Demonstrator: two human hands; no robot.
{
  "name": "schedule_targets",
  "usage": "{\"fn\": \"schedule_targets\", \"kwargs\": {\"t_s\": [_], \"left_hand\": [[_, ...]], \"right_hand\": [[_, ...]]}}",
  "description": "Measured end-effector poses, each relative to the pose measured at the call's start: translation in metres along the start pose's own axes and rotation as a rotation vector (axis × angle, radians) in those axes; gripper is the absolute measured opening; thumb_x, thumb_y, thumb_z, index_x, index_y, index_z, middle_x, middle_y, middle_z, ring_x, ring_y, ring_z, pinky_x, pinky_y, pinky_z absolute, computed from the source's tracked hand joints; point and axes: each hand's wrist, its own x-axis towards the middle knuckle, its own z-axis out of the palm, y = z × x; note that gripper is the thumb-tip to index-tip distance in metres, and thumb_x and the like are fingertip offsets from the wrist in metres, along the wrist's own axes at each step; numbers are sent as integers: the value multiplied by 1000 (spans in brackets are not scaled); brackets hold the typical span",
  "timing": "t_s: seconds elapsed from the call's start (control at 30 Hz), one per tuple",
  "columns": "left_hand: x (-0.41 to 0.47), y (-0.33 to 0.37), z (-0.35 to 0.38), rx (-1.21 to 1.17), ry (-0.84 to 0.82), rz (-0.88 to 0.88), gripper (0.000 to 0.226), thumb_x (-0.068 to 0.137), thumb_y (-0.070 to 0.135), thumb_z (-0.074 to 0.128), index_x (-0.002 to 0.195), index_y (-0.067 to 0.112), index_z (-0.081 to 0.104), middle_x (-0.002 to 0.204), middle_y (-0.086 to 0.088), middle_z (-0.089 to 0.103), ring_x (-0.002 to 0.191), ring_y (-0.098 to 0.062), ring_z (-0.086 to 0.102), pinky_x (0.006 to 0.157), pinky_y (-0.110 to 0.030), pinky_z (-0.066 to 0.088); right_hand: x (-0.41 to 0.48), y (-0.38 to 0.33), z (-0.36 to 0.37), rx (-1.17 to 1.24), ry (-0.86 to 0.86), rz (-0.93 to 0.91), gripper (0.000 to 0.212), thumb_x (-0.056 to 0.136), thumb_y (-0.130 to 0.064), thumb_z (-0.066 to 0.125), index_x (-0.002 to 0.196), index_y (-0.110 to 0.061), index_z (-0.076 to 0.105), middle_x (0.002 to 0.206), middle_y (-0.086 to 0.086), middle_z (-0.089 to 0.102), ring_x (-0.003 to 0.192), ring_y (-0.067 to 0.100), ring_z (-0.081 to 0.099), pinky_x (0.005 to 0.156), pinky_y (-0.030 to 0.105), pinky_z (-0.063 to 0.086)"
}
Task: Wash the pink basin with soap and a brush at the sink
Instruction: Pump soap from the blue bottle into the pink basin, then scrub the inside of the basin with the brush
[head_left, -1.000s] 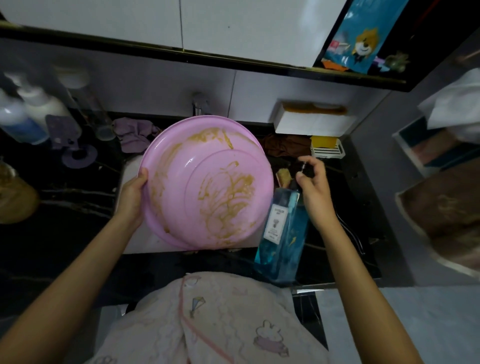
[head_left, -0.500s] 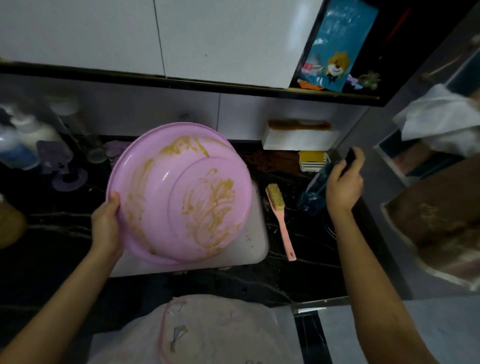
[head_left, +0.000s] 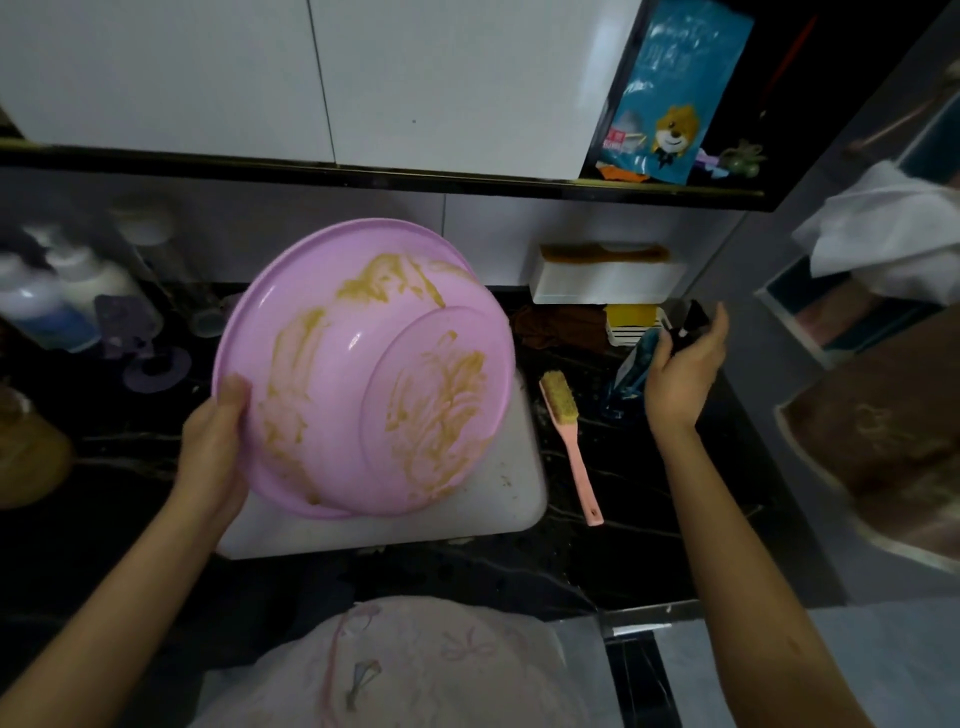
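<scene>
Basin (head_left: 363, 364), pink and smeared, is tilting over the sink (head_left: 519, 512) at frame centre, left hand (head_left: 213, 441) gripping its left rim. Right hand (head_left: 680, 374) is hovering open beside the bottle (head_left: 634, 364), holding nothing. Brush (head_left: 566, 423) is lying on the bench (head_left: 649, 519) just left of that hand, handle pointing down-frame.

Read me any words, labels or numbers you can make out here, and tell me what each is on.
Nothing reads clearly.
Blue packet on the shelf: pale characters at the top and a small red patch beside the cartoon dog, too blurred to read.
Blue bottle on the counter: no label shows.
White bottles at far left: blurred, no text to be made out.
Pink basin, brush: no print.
</scene>
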Motion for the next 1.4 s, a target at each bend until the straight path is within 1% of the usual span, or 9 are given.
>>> {"fn": "schedule_targets", "kwargs": {"t_s": [0.13, 0.23, 0.37, 0.47, 0.8, 0.93, 1.13, 1.3, 1.4], "left_hand": [[-16, 18, 20, 144, -168, 113, 25, 75, -4, 67, 85, 19, 60, 65, 16, 70, 58, 1, 62, 57, -16, 54], [-23, 26, 34, 338, -316, 142, 40, 51, 9, 85, 80, 22, 61, 60, 9, 66, 49, -5, 57, 44, -26, 52], [-23, 24, 34, 914, -627, 717, 33, 59, 51, 69, 68, 30, 45, 55, 10, 47, 53, -6, 40, 48, -25, 34], [-19, 13, 25, 1111, -841, 1150, 24, 73, 42, 60, 72, 26, 42, 61, 8, 51, 60, -10, 49, 50, -22, 32], [9, -48, -38, 1485, -1027, 1430, 17, 73, 8, 46, 87, 18, 44, 70, 1, 60, 61, -20, 59, 67, -30, 34], [10, -43, -56, 1575, -722, 1224, 49, 63, 33, 59, 108, 16, 55, 111, -11, 58, 104, -27, 56, 96, -42, 29], [2, -32, -70, 1106, -289, 199, 135, 43, 50, 81, 146, 6, 6, 146, -23, 14, 129, -37, 27, 102, -47, 31], [12, -21, -73, 606, -285, -185, 52, 78, -19, 58, 111, 22, 51, 96, 10, 65, 94, -14, 62, 70, -15, 49], [31, -17, -76, 445, -165, -306, 34, 77, -1, 54, 109, 9, 60, 92, -5, 64, 98, -29, 58, 72, -28, 48]], "right_hand": [[-32, 2, -10, -186, 130, -293, 42, 90, -11, 52, 128, 3, 45, 123, 22, 50, 115, 28, 43, 100, 35, 33], [-63, 3, -7, -209, -280, -329, 39, 87, -5, 56, 125, -5, 50, 114, 14, 58, 104, 26, 55, 87, 36, 46], [-95, 22, 11, -497, -710, -195, 48, 88, -19, 59, 132, -10, 42, 122, 14, 52, 115, 31, 48, 89, 41, 42], [-109, 24, 18, -506, -762, -21, 44, 87, -14, 60, 128, -7, 46, 120, 16, 56, 111, 33, 50, 87, 41, 43], [-123, 5, 21, -355, -788, 205, 27, 88, 1, 46, 113, -4, 52, 117, 18, 47, 94, 27, 52, 79, 32, 44], [-136, -10, 19, -215, -803, 231, 37, 92, -5, 41, 128, -10, 44, 116, 14, 50, 81, 20, 50, 70, 30, 42], [-147, -24, 25, -145, -916, 178, 41, 97, -32, 43, 138, -29, 42, 120, 5, 61, 94, 17, 59, 77, 32, 48], [-157, -29, 34, -301, -1050, -34, 43, 99, -29, 42, 141, -35, 39, 125, 9, 61, 107, 28, 59, 85, 37, 49], [-157, -34, 40, -353, -1140, -57, 46, 97, -21, 43, 140, -38, 40, 121, 12, 63, 104, 29, 60, 83, 36, 48]]}}
